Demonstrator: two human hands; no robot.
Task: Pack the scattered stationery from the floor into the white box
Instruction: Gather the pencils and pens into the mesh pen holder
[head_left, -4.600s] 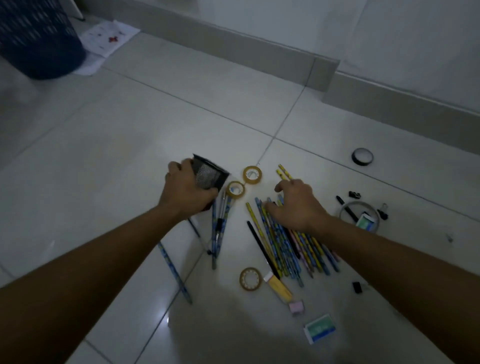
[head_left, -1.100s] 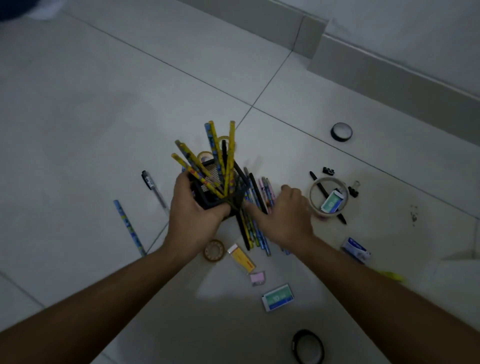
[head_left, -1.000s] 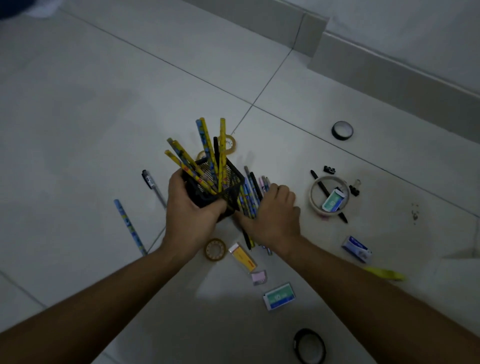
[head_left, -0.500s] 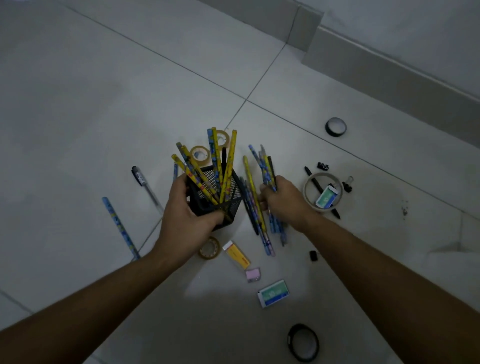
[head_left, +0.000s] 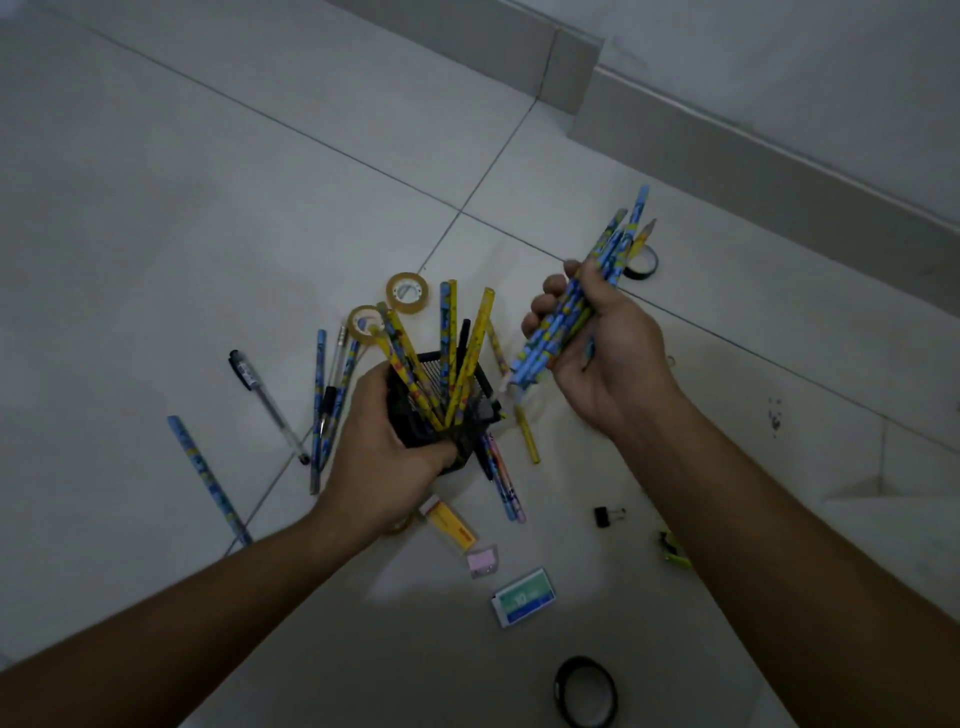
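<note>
My left hand (head_left: 387, 457) grips a black mesh pen holder (head_left: 441, 400) above the floor; several yellow and blue pencils stand in it. To its right my right hand (head_left: 602, 353) is closed around a bundle of blue and yellow pencils (head_left: 582, 306), lifted off the floor and slanting up to the right. A few pencils (head_left: 501, 470) lie under the holder, more pencils and pens (head_left: 327, 395) lie left of it, and one blue pencil (head_left: 208, 478) lies further left. No white box is in view.
On the tiled floor lie two tape rolls (head_left: 408, 292), a black tape ring (head_left: 587, 691), a green-white box (head_left: 524, 597), a pink eraser (head_left: 482, 561), a yellow item (head_left: 449, 525), a binder clip (head_left: 605, 515) and a dark roll (head_left: 641, 262). A wall skirting (head_left: 727, 140) runs behind.
My right hand has closed on a bundle of pencils and raised it off the floor, up and to the right. My left hand keeps holding the pen holder.
</note>
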